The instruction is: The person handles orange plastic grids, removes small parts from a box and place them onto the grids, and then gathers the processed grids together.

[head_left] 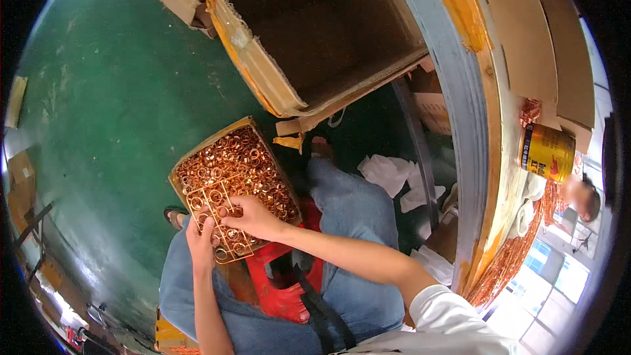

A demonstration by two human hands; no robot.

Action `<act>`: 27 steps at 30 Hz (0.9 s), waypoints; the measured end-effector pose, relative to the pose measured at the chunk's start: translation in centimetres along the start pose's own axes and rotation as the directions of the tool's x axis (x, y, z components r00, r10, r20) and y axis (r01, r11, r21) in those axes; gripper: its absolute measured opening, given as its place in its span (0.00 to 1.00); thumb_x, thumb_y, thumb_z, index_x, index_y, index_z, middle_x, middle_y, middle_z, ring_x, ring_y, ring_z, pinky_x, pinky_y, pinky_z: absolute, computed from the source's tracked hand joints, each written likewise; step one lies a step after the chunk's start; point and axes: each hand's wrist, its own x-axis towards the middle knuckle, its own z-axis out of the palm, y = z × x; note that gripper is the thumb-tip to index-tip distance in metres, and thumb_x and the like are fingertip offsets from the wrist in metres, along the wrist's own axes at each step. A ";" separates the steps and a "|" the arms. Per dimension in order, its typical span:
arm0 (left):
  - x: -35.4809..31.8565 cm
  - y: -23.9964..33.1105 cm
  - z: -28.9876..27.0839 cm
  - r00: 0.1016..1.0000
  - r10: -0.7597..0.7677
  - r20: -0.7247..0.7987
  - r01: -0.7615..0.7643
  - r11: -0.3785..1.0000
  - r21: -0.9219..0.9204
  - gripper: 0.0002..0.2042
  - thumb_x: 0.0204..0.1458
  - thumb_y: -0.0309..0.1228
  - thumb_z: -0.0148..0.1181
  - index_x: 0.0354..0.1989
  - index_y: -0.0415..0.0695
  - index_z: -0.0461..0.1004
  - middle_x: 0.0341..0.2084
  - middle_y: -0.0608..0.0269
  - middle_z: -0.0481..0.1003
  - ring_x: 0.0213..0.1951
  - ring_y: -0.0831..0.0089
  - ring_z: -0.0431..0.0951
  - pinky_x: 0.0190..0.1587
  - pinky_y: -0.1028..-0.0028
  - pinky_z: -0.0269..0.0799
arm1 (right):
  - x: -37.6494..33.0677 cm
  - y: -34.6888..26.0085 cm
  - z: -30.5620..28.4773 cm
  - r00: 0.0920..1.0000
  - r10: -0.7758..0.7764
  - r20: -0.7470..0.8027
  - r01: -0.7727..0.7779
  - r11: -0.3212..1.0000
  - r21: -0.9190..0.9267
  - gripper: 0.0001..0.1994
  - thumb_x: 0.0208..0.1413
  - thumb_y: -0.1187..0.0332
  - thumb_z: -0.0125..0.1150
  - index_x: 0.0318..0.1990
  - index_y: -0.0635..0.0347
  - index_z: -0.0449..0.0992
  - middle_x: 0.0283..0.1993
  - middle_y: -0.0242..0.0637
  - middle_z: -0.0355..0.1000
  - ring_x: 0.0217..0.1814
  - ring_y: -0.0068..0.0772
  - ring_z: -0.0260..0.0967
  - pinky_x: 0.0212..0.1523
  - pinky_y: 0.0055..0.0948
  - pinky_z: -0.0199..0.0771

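Observation:
Between my hands is a copper-coloured moulded frame (pixel 228 258) with several rings set in its grid. My left hand (pixel 200 240) grips its near left side, thumb on top. On the right side of the same frame, my right hand (pixel 252 218) has its fingers closed in at a ring; whether a loose ring is in them I cannot tell. Just beyond and partly under the frame stands an open cardboard box (pixel 287 187) filled with loose shiny copper-coloured rings (pixel 246 154).
A red plastic stool (pixel 276 292) stands between my knees. Ahead is a large open cardboard box (pixel 253 59). Along the right runs a table edge (pixel 483 125) with a yellow can (pixel 547 152) and heaped copper-coloured pieces (pixel 526 260). White bags (pixel 388 174) lie on the green floor (pixel 125 92).

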 end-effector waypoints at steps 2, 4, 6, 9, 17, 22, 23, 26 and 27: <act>0.4 0.2 0.6 1.000 0.010 -0.004 -0.010 0.998 0.060 0.12 0.54 0.28 0.54 0.46 0.39 0.70 0.22 0.74 0.68 0.22 0.89 0.63 0.21 0.88 0.57 | 0.1 0.7 0.3 0.999 0.015 -0.047 -0.012 0.998 0.066 0.09 0.49 0.68 0.60 0.32 0.65 0.73 0.28 0.34 0.70 0.31 0.20 0.65 0.33 0.22 0.66; 0.9 0.3 1.0 1.000 -0.019 0.021 0.018 0.999 0.042 0.11 0.53 0.28 0.54 0.45 0.39 0.70 0.22 0.74 0.69 0.22 0.89 0.65 0.22 0.88 0.58 | 0.0 0.7 -0.1 0.991 0.114 -0.063 -0.105 0.985 0.134 0.09 0.51 0.68 0.59 0.32 0.66 0.73 0.27 0.33 0.70 0.30 0.19 0.65 0.31 0.22 0.66; 1.3 0.3 1.1 0.998 -0.049 0.046 0.047 0.999 0.026 0.11 0.53 0.28 0.54 0.44 0.40 0.70 0.23 0.73 0.70 0.23 0.89 0.66 0.24 0.88 0.59 | 0.4 1.2 -0.1 0.988 0.124 -0.097 -0.110 0.984 0.137 0.08 0.48 0.68 0.60 0.30 0.65 0.73 0.28 0.37 0.70 0.34 0.26 0.66 0.37 0.27 0.65; 2.0 -0.5 0.4 0.990 -0.075 0.121 0.076 0.997 0.000 0.11 0.54 0.30 0.54 0.44 0.40 0.69 0.24 0.73 0.67 0.25 0.87 0.64 0.25 0.86 0.59 | 0.7 1.3 -0.1 0.989 0.079 -0.128 -0.070 0.995 0.076 0.09 0.48 0.68 0.60 0.30 0.65 0.72 0.29 0.38 0.70 0.34 0.27 0.67 0.38 0.28 0.65; 1.8 1.4 2.4 0.999 -0.036 0.041 0.036 0.999 -0.016 0.06 0.54 0.29 0.55 0.38 0.43 0.67 0.29 0.73 0.70 0.26 0.89 0.67 0.25 0.88 0.61 | 1.7 1.3 0.2 0.979 0.115 -0.170 -0.086 0.981 0.173 0.11 0.50 0.66 0.61 0.33 0.65 0.73 0.28 0.34 0.71 0.30 0.21 0.66 0.33 0.23 0.67; 2.2 0.9 2.1 0.999 0.023 0.022 -0.024 0.999 0.036 0.07 0.53 0.30 0.57 0.37 0.44 0.66 0.24 0.75 0.67 0.22 0.91 0.64 0.22 0.89 0.58 | 1.7 0.1 -0.8 0.995 0.087 -0.044 -0.076 0.975 0.209 0.11 0.52 0.64 0.61 0.34 0.65 0.73 0.24 0.31 0.69 0.23 0.17 0.63 0.24 0.20 0.63; 2.3 1.0 2.1 0.999 0.025 0.023 -0.026 0.999 0.036 0.07 0.53 0.30 0.57 0.37 0.44 0.66 0.24 0.75 0.67 0.22 0.91 0.64 0.22 0.89 0.58 | 1.7 -0.1 -0.9 0.995 0.089 -0.033 -0.080 0.976 0.202 0.11 0.52 0.64 0.60 0.34 0.64 0.74 0.23 0.31 0.68 0.22 0.15 0.62 0.21 0.19 0.61; 2.5 0.9 1.8 1.000 0.019 0.025 -0.021 0.994 0.107 0.07 0.52 0.29 0.58 0.37 0.43 0.67 0.24 0.74 0.68 0.22 0.90 0.65 0.22 0.88 0.58 | 1.8 0.6 -0.5 0.984 0.175 -0.032 -0.162 0.957 0.240 0.11 0.54 0.65 0.59 0.34 0.65 0.73 0.24 0.30 0.68 0.21 0.15 0.62 0.19 0.18 0.60; 2.6 0.8 1.4 0.998 -0.045 0.040 0.044 0.999 0.005 0.08 0.52 0.28 0.57 0.38 0.43 0.68 0.25 0.73 0.69 0.22 0.88 0.66 0.23 0.88 0.59 | 1.8 0.6 -0.4 0.969 0.249 -0.010 -0.236 0.929 0.285 0.10 0.54 0.65 0.59 0.34 0.66 0.73 0.24 0.30 0.68 0.21 0.15 0.62 0.19 0.18 0.60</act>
